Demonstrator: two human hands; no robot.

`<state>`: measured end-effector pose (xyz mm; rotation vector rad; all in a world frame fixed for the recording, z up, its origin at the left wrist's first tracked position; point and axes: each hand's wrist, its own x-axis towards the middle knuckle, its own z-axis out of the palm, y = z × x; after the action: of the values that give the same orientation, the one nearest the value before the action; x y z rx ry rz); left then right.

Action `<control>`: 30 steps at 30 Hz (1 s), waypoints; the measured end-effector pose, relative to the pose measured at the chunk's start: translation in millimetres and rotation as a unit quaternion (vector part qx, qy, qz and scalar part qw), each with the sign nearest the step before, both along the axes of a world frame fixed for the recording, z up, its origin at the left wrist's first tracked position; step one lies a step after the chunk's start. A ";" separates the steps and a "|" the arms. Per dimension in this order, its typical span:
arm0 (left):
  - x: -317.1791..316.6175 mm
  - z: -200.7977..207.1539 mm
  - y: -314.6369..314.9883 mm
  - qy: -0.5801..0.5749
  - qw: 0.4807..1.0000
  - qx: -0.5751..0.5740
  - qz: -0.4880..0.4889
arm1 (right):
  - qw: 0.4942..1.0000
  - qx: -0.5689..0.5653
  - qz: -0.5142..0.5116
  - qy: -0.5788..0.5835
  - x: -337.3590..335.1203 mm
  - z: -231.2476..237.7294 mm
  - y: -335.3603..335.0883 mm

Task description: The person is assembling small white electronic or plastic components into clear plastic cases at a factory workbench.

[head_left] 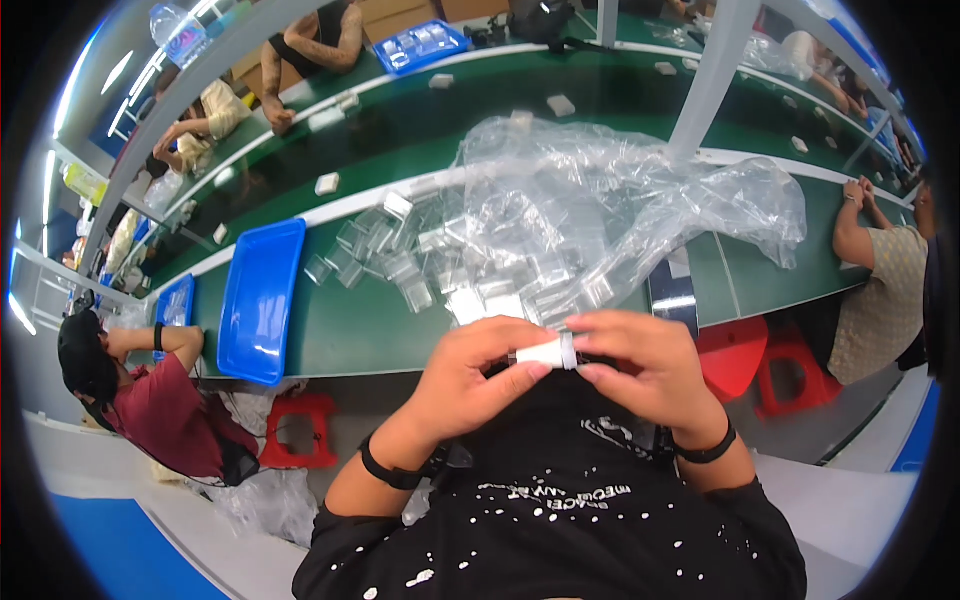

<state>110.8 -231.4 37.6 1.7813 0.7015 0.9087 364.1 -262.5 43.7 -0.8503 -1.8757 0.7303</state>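
In front of my chest, over the near edge of the table, both hands meet on a small white block-shaped piece (540,353). My left hand (480,370) pinches its left part between thumb and fingers. A pale translucent band (568,351) shows round the right end of the piece, and the thumb and fingers of my right hand (640,358) close on that end. Its exact kind is too small to make out. Just beyond my hands lie several small clear plastic cases (408,278) in a loose heap, some holding white pieces.
A large clear plastic bag (560,190) spreads over the heap. To the left stands a blue tray (262,300); a dark flat panel (673,295) lies at right. A green conveyor belt (400,120) runs beyond a white rail. A grey post (712,80) rises right. Other people sit around.
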 end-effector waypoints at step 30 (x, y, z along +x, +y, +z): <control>-58.5 -29.9 -3.0 -0.065 0.992 -0.088 0.058 | 0.993 -0.065 0.102 0.001 -66.7 -7.7 36.5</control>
<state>52.3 -234.4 7.7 1.5247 0.7825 1.0006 297.3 -226.0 36.0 -0.7436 -1.9477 0.9892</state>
